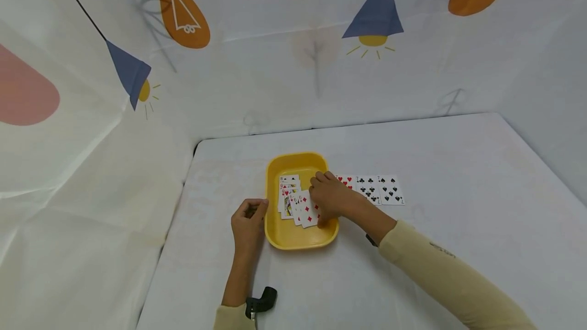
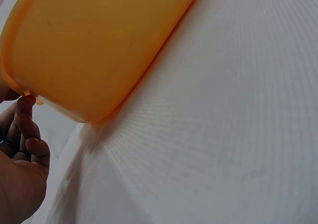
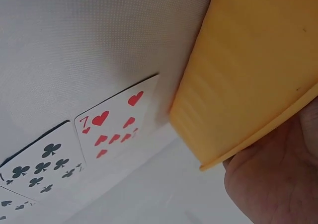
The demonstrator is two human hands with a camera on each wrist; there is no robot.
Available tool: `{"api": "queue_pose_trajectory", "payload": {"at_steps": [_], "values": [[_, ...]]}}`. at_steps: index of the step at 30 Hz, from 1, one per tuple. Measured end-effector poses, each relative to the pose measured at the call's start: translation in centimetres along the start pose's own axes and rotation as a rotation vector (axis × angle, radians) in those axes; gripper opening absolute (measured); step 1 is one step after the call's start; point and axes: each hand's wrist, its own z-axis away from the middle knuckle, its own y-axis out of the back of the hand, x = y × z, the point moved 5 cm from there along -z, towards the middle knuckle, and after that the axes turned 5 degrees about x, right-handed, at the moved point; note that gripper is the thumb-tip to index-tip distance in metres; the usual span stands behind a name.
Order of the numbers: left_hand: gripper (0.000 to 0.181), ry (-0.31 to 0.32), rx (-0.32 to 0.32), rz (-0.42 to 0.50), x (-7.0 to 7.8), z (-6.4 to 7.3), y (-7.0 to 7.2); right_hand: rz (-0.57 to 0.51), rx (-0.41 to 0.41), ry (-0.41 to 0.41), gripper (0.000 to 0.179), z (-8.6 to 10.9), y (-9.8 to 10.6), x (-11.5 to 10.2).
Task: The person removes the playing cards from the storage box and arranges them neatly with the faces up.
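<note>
A yellow tray (image 1: 300, 241) with rounded corners stands on the table. My left hand (image 1: 247, 223) pinches its left rim between thumb and curled fingers; the left wrist view shows those fingertips (image 2: 28, 100) at the rim. Inside the tray lie overlapping playing cards (image 1: 288, 180), face up, the eight at the top and face cards below it. Over the tray's right side, my right hand (image 1: 332, 196) grips the right edge of a six of diamonds (image 1: 308, 210), which overlaps other sixes. Its fingertips are hidden by the tray wall in the right wrist view.
Right of the tray, three sevens lie face up in a row: seven of hearts (image 3: 112, 122), seven of clubs (image 1: 368, 187) and seven of spades (image 1: 391, 190). A white cloth covers the table (image 1: 458, 228). Behind it hangs a printed fabric wall (image 1: 257, 75).
</note>
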Motion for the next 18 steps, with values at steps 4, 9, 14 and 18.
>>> {"api": "queue_pose_trajectory", "payload": {"at_steps": [4,9,14,18], "values": [[0.024,0.007,-0.002,-0.003,-0.1,0.0,0.0,-0.009,0.014,0.001,0.083,0.1,0.1,0.0],[0.02,-0.014,0.002,0.011,0.0,-0.1,0.0,-0.009,0.066,0.037,0.087,0.4,1.1,0.2],[0.019,-0.011,0.005,0.013,-0.1,-0.1,0.0,-0.02,0.099,0.035,0.092,0.9,2.4,0.5],[0.021,-0.006,0.006,0.011,-0.1,-0.1,-0.1,-0.053,0.118,0.048,0.093,1.3,3.2,0.5]]}}
